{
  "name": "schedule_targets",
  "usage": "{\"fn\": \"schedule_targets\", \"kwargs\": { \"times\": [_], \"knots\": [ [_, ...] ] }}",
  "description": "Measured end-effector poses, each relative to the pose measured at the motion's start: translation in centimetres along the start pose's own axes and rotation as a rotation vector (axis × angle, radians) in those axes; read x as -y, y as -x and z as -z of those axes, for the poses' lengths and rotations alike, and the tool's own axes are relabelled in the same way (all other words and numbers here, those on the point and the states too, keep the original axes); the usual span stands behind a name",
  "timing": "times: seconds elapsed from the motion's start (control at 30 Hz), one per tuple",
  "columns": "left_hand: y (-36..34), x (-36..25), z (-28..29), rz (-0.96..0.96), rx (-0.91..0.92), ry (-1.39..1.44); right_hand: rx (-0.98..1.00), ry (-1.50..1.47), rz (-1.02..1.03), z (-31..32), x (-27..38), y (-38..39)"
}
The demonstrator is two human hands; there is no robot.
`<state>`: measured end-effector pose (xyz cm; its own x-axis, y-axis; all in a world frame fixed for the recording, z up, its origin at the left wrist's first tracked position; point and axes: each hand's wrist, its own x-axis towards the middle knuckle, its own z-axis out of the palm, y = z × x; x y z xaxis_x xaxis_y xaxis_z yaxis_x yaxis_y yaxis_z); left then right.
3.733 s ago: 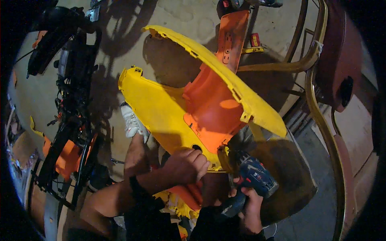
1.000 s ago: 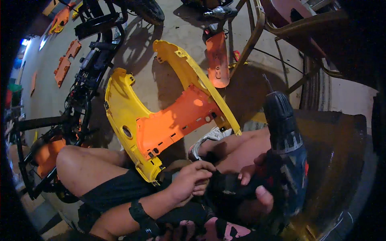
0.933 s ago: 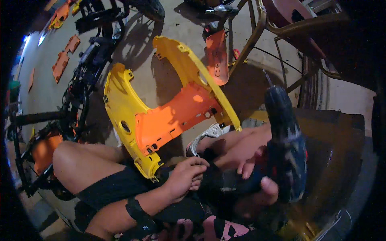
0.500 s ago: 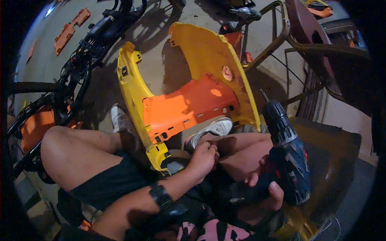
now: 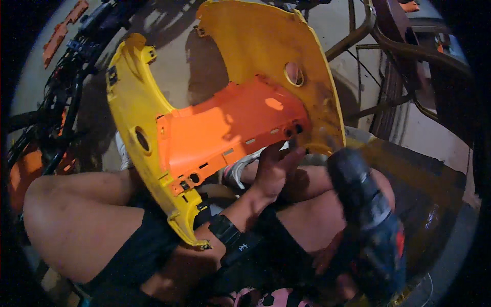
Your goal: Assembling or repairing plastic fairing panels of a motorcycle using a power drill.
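A yellow plastic body shell (image 5: 125,97), with an upright panel on each side, is joined by an orange middle panel (image 5: 204,133) and sits before me over my feet. My left hand (image 5: 273,171) is raised at the orange panel's lower right edge, beside dark holes, fingers curled and pinched; what they hold is unclear. My right hand (image 5: 337,266), partly in shadow and blurred, grips a dark cordless drill (image 5: 371,220) at the lower right, its front pointing up toward the shell's right side.
A black vehicle frame (image 5: 61,112) runs along the left, with loose orange parts (image 5: 59,38) beyond it. Metal-framed seating (image 5: 409,53) stands at upper right. My bent bare legs (image 5: 82,220) cross the lower view, beside a dark brown surface (image 5: 424,199) on the right.
Since the oldest frame the shell has been turned from sideways to upright, facing me. Lately my left hand has risen from my lap to the orange panel; the drill has shifted slightly down.
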<state>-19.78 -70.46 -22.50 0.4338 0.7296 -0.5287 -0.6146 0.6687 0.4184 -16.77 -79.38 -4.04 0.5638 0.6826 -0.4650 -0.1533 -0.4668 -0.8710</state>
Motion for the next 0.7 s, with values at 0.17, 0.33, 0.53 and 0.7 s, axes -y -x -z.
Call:
{"fn": "schedule_targets", "kwargs": {
  "times": [0.17,0.33,0.53,0.7],
  "knots": [
    [0.0,-1.4,-0.9,0.060,-0.102,-0.097,-0.013,0.101,-0.040,-1.2,0.1,0.3],
    [-0.7,-1.1,-0.1,0.032,-0.112,-0.166,-0.045,0.160,-0.071,-2.1,-0.3,0.3],
    [-0.8,-0.4,-0.9,-0.011,-0.151,-0.115,-0.094,0.218,-0.068,-2.6,-0.1,-0.8],
    [-0.9,-1.2,-1.2,0.049,-0.164,-0.192,-0.100,0.244,-0.066,-3.2,0.3,-1.6]
  ]
}}
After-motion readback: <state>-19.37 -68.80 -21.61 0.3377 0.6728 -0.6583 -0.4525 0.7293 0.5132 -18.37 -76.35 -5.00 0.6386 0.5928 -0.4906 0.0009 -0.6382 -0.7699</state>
